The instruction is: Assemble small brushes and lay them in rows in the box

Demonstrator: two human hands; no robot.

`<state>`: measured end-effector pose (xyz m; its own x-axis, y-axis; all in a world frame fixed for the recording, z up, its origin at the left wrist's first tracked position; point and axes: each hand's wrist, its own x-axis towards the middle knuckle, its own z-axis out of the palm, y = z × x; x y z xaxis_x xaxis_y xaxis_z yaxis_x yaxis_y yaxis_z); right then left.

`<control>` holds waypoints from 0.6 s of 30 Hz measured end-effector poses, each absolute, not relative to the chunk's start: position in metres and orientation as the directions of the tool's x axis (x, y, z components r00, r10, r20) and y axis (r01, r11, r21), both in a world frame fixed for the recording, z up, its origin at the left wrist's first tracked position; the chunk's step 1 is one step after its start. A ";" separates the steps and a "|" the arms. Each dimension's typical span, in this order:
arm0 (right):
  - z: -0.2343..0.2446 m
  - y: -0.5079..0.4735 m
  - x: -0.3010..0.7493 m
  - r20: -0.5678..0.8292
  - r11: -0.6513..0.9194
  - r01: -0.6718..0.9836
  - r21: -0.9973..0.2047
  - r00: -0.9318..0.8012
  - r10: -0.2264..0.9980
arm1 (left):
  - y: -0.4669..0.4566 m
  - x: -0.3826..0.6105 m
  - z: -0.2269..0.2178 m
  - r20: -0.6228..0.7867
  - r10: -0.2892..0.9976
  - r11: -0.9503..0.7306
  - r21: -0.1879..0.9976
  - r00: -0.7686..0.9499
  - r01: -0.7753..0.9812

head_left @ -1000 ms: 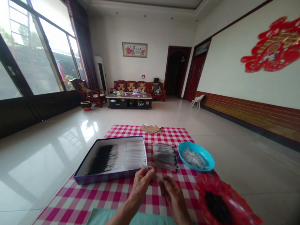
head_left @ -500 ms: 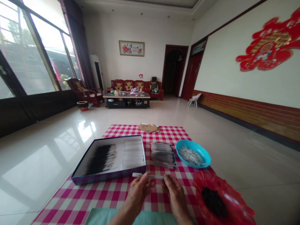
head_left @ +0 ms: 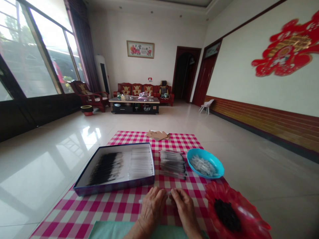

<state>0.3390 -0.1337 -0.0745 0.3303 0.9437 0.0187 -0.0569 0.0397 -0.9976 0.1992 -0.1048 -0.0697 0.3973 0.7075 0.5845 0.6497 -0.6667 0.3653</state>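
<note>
Close together over the checked cloth, both hands hold one thin translucent pen barrel point(head_left: 141, 201). My left hand point(head_left: 152, 206) wraps round it, back of the hand upward, with its left end poking out faintly. At the other end, my right hand point(head_left: 183, 207) pinches with thumb and forefinger; its fingertips almost meet the left ones. Beyond them lies a pile of translucent pen pieces with dark ends point(head_left: 172, 164). A shallow box point(head_left: 113, 189) holds a row of black-ended pens point(head_left: 106, 168) and a row of whitish tubes point(head_left: 141, 162).
A blue bowl point(head_left: 219, 162) of small whitish parts point(head_left: 203, 165) stands right of the pile. Nearer is a red petal-edged bowl point(head_left: 251, 212) with small black parts point(head_left: 227, 214). Torn cardboard point(head_left: 158, 135) lies at the far edge, a green cloth point(head_left: 109, 229) at the near edge.
My left hand has turned over and closed round the barrel, covering most of it. The hands have come closer together and slightly lower. The box and bowls stay put.
</note>
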 end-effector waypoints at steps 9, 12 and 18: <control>-0.074 -0.129 0.349 0.048 0.051 0.000 -0.999 0.339 0.939 | -0.097 0.197 -0.068 0.546 0.717 -0.660 0.334 0.433 0.672; -0.070 -0.129 0.350 0.056 0.058 0.002 -0.998 0.295 0.954 | -0.094 0.196 -0.069 0.552 0.711 -0.672 0.351 0.435 0.652; -0.066 -0.130 0.344 0.085 0.097 -0.021 -0.995 0.311 0.947 | -0.093 0.195 -0.069 0.569 0.691 -0.695 0.354 0.446 0.626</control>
<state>0.3438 -0.1297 -0.0658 0.3109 0.9466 0.0854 -0.0208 0.0966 -0.9951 0.1954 -0.0927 -0.0690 0.4463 0.6910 0.5686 0.6257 -0.6953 0.3538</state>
